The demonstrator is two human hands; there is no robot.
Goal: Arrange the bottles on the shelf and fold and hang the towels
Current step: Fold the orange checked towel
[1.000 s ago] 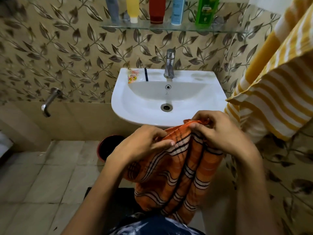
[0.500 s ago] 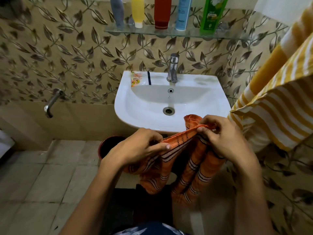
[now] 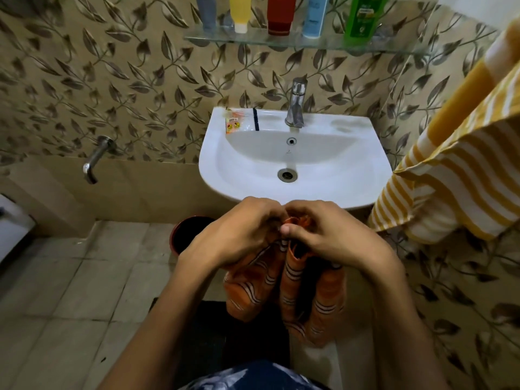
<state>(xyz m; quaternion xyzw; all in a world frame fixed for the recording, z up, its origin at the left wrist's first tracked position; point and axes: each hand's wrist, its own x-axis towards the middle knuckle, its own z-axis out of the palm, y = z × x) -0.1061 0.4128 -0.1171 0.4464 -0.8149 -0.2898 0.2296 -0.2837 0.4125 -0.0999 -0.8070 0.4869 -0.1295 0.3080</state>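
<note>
An orange towel with white and black stripes (image 3: 306,291) hangs in folds below my two hands, in front of the sink. My left hand (image 3: 236,235) and my right hand (image 3: 334,235) meet at its top edge and both grip the bunched cloth. A yellow and white striped towel (image 3: 461,164) hangs at the right. Several bottles stand on the glass shelf (image 3: 394,47) above the sink: a grey one (image 3: 206,9), a yellow one (image 3: 239,12), a red one (image 3: 281,14), a light blue one (image 3: 315,15) and a green one (image 3: 363,16).
The white sink (image 3: 351,190) with a steel tap (image 3: 295,105) is fixed to the leaf-patterned wall; a small packet (image 3: 233,122) lies on its left rim. A wall spout (image 3: 94,160) sticks out at left. A dark red bucket (image 3: 185,232) stands on the tiled floor.
My hands have come together, bringing the two ends of the orange towel's top edge against each other. The towel now hangs doubled in narrower folds.
</note>
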